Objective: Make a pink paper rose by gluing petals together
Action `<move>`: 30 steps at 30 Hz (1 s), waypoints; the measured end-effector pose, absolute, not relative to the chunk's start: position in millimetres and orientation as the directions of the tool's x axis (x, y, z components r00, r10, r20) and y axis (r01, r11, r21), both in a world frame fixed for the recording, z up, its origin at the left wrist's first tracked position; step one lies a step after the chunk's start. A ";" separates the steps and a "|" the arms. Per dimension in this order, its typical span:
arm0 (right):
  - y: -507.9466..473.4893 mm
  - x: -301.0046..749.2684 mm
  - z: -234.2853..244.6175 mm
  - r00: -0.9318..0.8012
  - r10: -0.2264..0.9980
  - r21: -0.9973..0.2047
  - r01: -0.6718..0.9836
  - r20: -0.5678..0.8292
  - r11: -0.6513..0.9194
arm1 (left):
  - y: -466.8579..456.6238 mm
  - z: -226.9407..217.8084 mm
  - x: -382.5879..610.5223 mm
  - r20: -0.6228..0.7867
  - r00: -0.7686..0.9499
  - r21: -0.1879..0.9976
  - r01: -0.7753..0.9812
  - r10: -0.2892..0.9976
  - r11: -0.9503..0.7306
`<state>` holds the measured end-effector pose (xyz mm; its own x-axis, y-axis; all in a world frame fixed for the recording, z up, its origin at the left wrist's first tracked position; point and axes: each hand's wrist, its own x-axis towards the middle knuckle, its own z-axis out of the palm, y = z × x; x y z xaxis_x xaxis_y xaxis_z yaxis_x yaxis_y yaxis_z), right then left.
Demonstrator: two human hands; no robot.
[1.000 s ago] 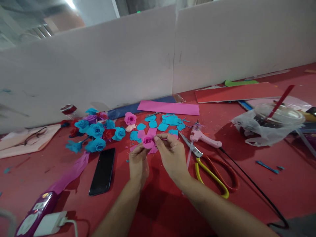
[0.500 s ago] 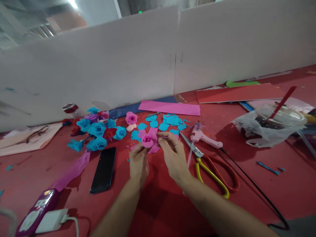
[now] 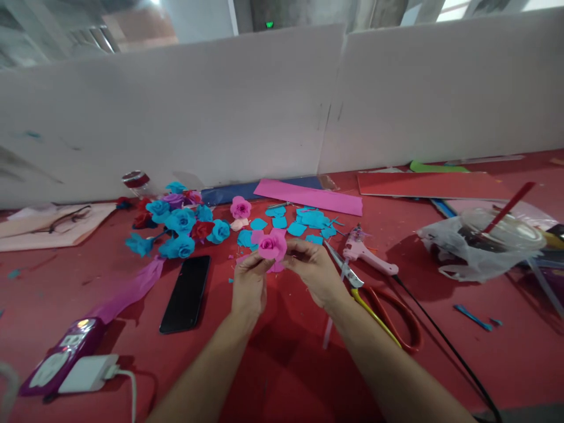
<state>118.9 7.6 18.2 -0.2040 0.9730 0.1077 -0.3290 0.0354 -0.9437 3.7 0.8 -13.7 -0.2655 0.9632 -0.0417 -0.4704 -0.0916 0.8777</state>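
A small pink foam rose [image 3: 271, 245] sits between my two hands above the red table [image 3: 282, 352]. My left hand [image 3: 249, 285] pinches it from below with closed fingers. My right hand [image 3: 314, 271] is closed against the rose's right side, pressing a pink petal onto it. Loose pink petals lie just under the rose. Cut blue petals [image 3: 304, 220] are scattered right behind it.
A pile of blue, red and purple foam roses [image 3: 176, 226] lies at left, a black phone [image 3: 185, 292] near my left hand. A pink glue gun [image 3: 363, 251] and scissors [image 3: 383, 305] lie to the right; a bagged cup [image 3: 489, 241] stands farther right. White boards [image 3: 264, 111] wall the back.
My right hand has moved in from holding a petal apart to pressing it against the rose. The view has tilted up slightly.
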 end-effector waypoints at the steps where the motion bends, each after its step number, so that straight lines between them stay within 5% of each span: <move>1: 8.0 118.9 18.0 -0.212 0.969 -0.945 -0.323 0.124 0.050 | 1.0 -13.7 3.0 -0.036 -0.262 0.880 -0.466 0.965 -0.094; 7: 8.9 119.0 18.3 -0.223 0.957 -0.946 -0.306 0.183 0.109 | 2.6 -18.0 1.0 -0.008 -0.251 0.889 -0.446 0.968 -0.108; 17: 6.9 126.3 24.5 -0.166 0.922 -0.935 0.002 0.350 0.355 | 2.9 -18.3 1.2 0.052 -0.245 0.890 -0.428 0.968 -0.156; 30: 5.4 128.9 23.7 -0.163 0.945 -0.953 -0.161 0.282 0.257 | 2.0 -16.2 -0.9 0.060 -0.253 0.851 -0.492 0.966 -0.181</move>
